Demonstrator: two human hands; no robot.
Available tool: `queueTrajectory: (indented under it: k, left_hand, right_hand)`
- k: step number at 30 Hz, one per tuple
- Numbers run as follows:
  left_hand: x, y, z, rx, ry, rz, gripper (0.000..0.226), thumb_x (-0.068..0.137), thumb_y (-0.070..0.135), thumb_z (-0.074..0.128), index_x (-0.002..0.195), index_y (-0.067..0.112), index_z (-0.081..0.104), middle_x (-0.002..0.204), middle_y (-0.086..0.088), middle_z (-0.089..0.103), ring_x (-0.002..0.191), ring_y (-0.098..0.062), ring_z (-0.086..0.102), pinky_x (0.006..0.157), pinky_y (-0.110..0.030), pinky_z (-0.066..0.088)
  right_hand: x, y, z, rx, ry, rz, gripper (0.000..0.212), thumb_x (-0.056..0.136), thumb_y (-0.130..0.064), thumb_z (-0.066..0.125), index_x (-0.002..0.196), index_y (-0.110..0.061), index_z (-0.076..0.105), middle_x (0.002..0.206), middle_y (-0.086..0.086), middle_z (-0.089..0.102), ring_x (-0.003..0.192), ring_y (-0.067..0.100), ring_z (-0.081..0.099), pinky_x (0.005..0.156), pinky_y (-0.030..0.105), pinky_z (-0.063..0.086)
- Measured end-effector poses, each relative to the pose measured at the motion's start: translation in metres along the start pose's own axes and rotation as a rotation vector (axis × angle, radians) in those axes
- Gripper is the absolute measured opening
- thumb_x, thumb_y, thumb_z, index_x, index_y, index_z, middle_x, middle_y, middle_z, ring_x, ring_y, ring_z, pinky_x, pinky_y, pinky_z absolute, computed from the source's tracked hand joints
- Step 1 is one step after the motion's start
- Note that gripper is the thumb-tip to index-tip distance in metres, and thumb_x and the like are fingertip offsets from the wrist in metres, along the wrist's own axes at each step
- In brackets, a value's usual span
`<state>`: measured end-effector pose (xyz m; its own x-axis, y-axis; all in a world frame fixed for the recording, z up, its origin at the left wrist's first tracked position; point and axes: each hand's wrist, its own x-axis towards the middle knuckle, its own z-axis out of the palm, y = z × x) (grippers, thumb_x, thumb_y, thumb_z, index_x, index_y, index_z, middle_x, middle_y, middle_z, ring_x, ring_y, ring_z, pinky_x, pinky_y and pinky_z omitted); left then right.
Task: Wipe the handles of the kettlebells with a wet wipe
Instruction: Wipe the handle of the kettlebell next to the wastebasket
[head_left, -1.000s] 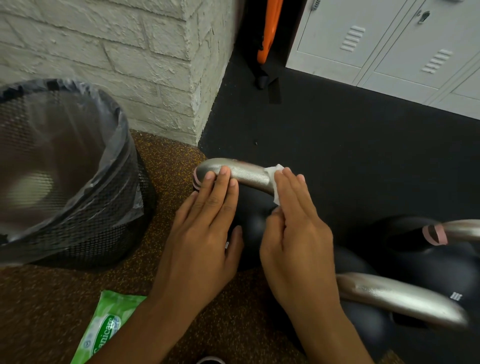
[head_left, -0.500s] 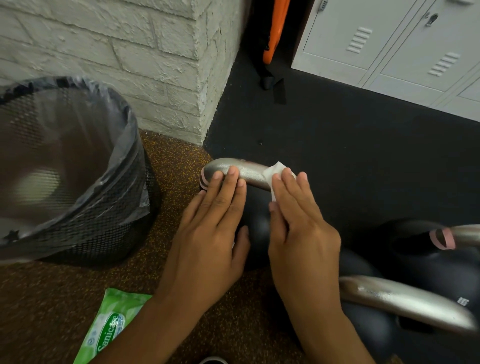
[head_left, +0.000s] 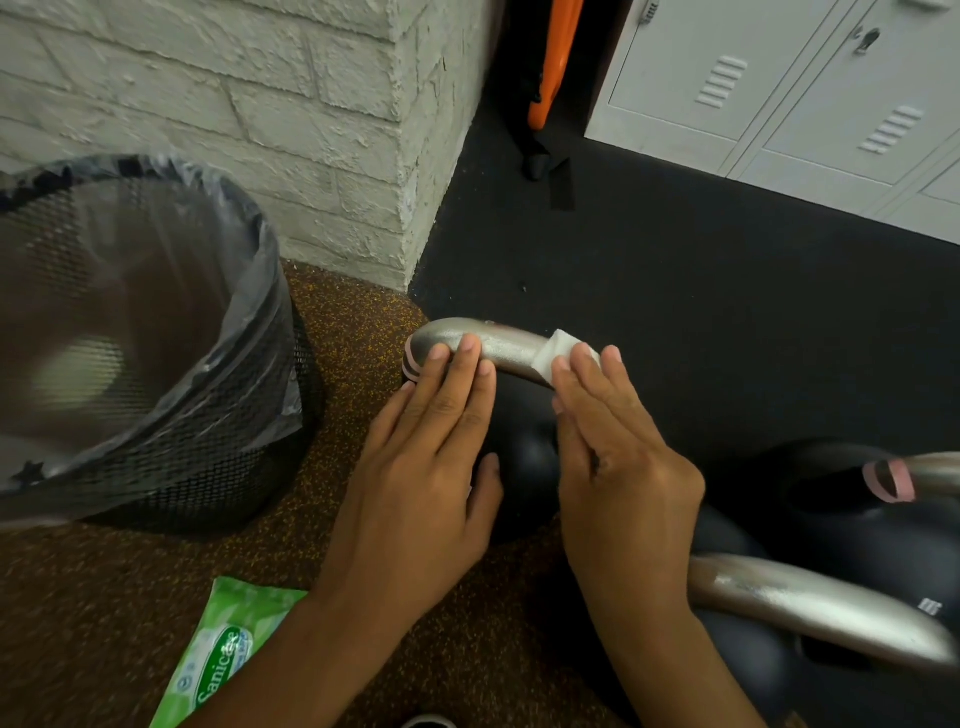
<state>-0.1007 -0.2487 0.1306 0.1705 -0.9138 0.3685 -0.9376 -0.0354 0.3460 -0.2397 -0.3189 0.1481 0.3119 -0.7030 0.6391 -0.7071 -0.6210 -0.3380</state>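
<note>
Much of the black rounded kettlebell body (head_left: 524, 457) lies hidden beneath the two hands, so only a dark bulge shows between them, and how its curved, brushed silver metal handle (head_left: 488, 343) joins it on the right side cannot be made out. That handle arches over the body near the corner of the white painted brick wall (head_left: 260, 104), with pink bands at its left end. The left hand (head_left: 431, 493) rests flat with straight fingers, its fingertips (head_left: 470, 345) touching the left part of the handle. The right hand (head_left: 623, 478) also lies with fingers extended, pressing a small white folded wet wipe (head_left: 558, 353) onto the right part of the same handle; the wipe shows only as a crumpled corner past the fingers. The two hands sit close side by side without touching. To the right, a second silver handle (head_left: 810, 603) and a third pink-banded handle (head_left: 924, 473) belong to further dark kettlebells that are cut off by the frame edge. At left stands a black wire-mesh waste bin (head_left: 171, 467) lined with a translucent grey plastic bag (head_left: 249, 332); its contents are blurred, a pale patch being all that shows. A green wet-wipe packet (head_left: 223, 654) lies on the speckled brown rubber floor (head_left: 104, 597), partly covered by the left forearm. Pale grey metal lockers (head_left: 779, 78) with vents stand beyond the black mat (head_left: 675, 312), beside an orange object (head_left: 553, 62) whose nature is unclear.
</note>
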Motion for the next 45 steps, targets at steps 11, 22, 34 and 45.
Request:
queueTrajectory:
  k: [11,22,34,45]
  left_hand:
    - [0.001,0.002,0.000,-0.004,0.008,-0.004,0.069,0.093,0.023,0.059,0.155,0.003,0.035,0.167,-0.010,0.023,0.156,-0.024,0.019,0.120,-0.048,0.034]
    - [0.000,0.002,-0.001,0.016,-0.007,-0.010,0.070,0.094,0.024,0.058,0.156,0.004,0.033,0.168,-0.009,0.022,0.157,-0.023,0.018,0.122,-0.046,0.032]
    - [0.000,0.001,-0.002,0.019,-0.002,-0.014,0.067,0.096,0.026,0.056,0.156,0.005,0.033,0.168,-0.009,0.022,0.157,-0.021,0.017,0.124,-0.044,0.028]
    - [-0.001,0.002,-0.004,-0.013,-0.013,-0.033,0.065,0.098,0.030,0.051,0.157,0.008,0.033,0.168,-0.006,0.020,0.157,-0.019,0.015,0.122,-0.045,0.030]
  right_hand:
    - [0.009,-0.003,0.001,0.093,-0.032,0.033,0.028,0.094,-0.005,0.070,0.122,-0.010,0.072,0.131,0.005,0.067,0.131,0.022,0.059,0.104,0.035,0.053]
    - [0.020,-0.004,0.005,0.110,-0.032,0.051,0.026,0.095,-0.006,0.070,0.120,-0.008,0.074,0.127,0.006,0.071,0.128,0.022,0.062,0.102,0.037,0.054]
    - [0.022,-0.003,-0.010,0.142,-0.078,0.097,0.027,0.090,-0.002,0.074,0.116,-0.010,0.075,0.123,0.002,0.072,0.124,0.017,0.065,0.103,0.028,0.051]
    - [0.022,0.000,-0.011,0.070,-0.097,-0.063,0.027,0.086,0.001,0.077,0.111,-0.007,0.077,0.120,0.005,0.073,0.121,0.021,0.066,0.099,0.027,0.051]
